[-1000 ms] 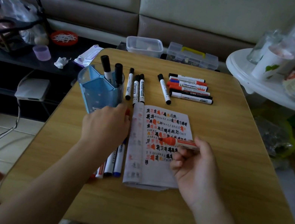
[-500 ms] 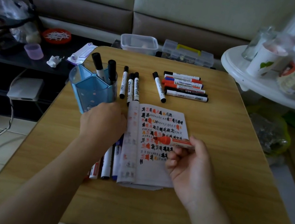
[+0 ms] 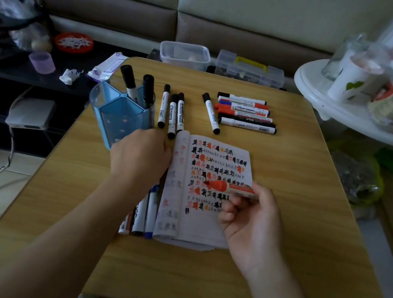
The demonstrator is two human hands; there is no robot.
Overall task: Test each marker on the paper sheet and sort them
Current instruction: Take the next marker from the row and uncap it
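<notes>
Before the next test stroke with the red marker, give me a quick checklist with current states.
1. Red marker uncapped, tip at the paper sheet: ok.
2. Right hand grips the marker's barrel: ok.
3. Left hand pinning the sheet's left edge: cannot tell, fingers hidden.
4. Blank space low on the sheet: ok.
5. Marker's cap located: cannot tell, not in view.
6. Blue pen holder apart from the sheet: ok.

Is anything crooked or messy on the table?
Mostly tidy. One black-capped marker lies alone and slanted between the three markers by the blue pen holder and the neat stack of markers. The left edge of the paper sheet curls up off the table.
</notes>
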